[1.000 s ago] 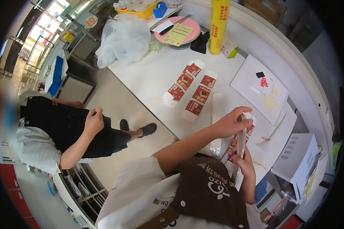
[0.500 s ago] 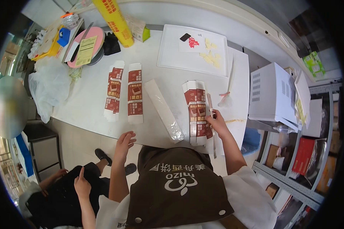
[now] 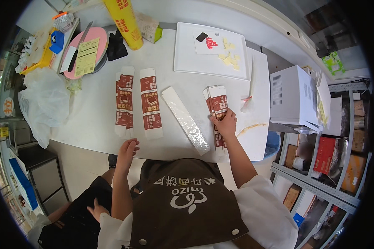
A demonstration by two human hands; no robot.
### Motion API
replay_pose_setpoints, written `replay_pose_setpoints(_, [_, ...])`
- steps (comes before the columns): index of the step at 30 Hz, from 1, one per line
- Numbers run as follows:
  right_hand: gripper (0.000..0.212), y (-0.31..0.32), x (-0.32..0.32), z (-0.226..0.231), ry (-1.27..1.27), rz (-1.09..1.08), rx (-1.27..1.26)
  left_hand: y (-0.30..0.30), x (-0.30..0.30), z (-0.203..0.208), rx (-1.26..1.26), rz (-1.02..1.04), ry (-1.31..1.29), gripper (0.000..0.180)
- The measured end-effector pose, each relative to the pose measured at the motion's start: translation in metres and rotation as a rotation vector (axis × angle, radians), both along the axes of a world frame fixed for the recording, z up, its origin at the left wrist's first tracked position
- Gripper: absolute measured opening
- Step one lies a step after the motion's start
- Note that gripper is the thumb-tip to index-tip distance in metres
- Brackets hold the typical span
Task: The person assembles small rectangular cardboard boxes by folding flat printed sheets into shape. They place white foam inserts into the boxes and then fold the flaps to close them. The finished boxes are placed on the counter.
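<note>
My right hand [image 3: 225,123] grips a stack of folded-flat brown-and-white cartons [image 3: 217,99] from above, its thumb at the left side and its fingers at the right. The cartons overlap unevenly at the far end. My left hand [image 3: 128,150] is at the table's near edge with fingers curled in, nothing visible in them. Just beyond it lies another overlapping stack of flat cartons [image 3: 124,99], with a single-width flat carton pile [image 3: 151,101] to its right. Between that pile and my right hand, a long white strip in clear plastic wrap [image 3: 186,120] lies slantwise.
A white tray [image 3: 187,68] with pale yellow and red pieces lies at the back. Back left are a pink turntable [image 3: 77,39] with knives, a yellow roll [image 3: 124,25] and a plastic bag [image 3: 45,99]. A white appliance [image 3: 295,95] stands right. A co-worker's hand [image 3: 97,211] is at lower left.
My right hand has gone from the stack's right side to its top, and the cartons there now sit closer together. My left hand has moved slightly left, its fingers curling. The co-worker's hand has lowered.
</note>
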State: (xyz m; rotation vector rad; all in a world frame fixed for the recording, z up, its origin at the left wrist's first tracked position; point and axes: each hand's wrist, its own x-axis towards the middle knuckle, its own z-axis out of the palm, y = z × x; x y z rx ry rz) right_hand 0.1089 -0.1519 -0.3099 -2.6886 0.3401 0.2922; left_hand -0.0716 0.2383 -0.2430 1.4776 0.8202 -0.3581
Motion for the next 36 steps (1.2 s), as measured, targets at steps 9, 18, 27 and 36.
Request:
replay_pose_setpoints(9, [0.090, 0.005, 0.024, 0.013, 0.059, 0.124, -0.141, 0.029, 0.015, -0.024, -0.032, -0.049, -0.018, 0.038])
replay_pose_setpoints(18, [0.078, -0.053, 0.048, -0.018, 0.093, 0.182, 0.177, 0.043, 0.014, -0.024, -0.056, -0.017, 0.007, 0.039])
replay_pose_setpoints(27, [0.090, -0.027, 0.016, 0.000, -0.165, 0.194, 0.209, 0.088, 0.013, -0.050, 0.450, -0.120, 0.017, 0.050])
replay_pose_setpoints(36, [0.060, 0.044, -0.010, 0.020, -0.429, 0.209, 0.043, 0.066, 0.094, -0.054, 1.058, -0.377, 0.225, 0.076])
